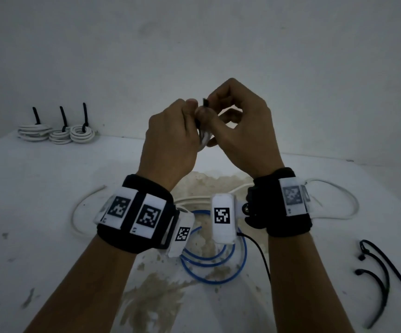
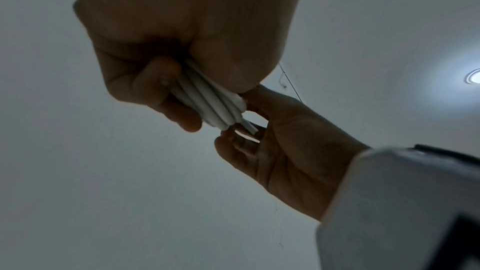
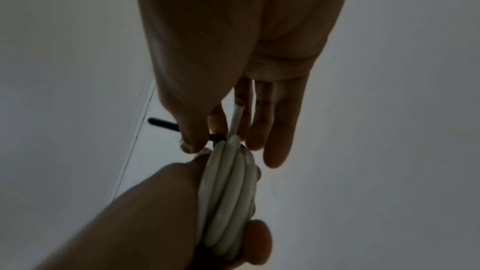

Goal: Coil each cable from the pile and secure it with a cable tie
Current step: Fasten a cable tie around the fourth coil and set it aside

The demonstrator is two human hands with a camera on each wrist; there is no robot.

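White walls (image 1: 218, 39) close off the far side and the left of a white table (image 1: 38, 193), its paint worn to brown patches in the near middle.

Far left, against the wall, sit three tied coils (image 1: 57, 134) of white cable, each with a black tie tail standing up. Nearer, a loose white cable (image 1: 79, 212) curves over the table, and a blue cable (image 1: 213, 267) loops under my wrists.

My left hand (image 1: 170, 140) is raised over the middle of the table, fingers curled round a white coil (image 3: 226, 192). The coil is several turns of thick round cable lying side by side, with one cut end poking out toward my right palm. My right hand (image 1: 240, 126) meets it from the right: thumb and forefinger pinch a black tie (image 3: 215, 138) at the top of the coil, the other fingers looser and nearly straight. The tie's tail (image 3: 162, 123) sticks out to the side in the right wrist view; how far round the coil it goes I cannot tell.

Right of my wrists another white cable (image 1: 338, 200) loops on the table. Near right lie spare ties (image 1: 384, 272), black, one straight and two curved. Bare tabletop lies on the left near side and between the coils and my hands.
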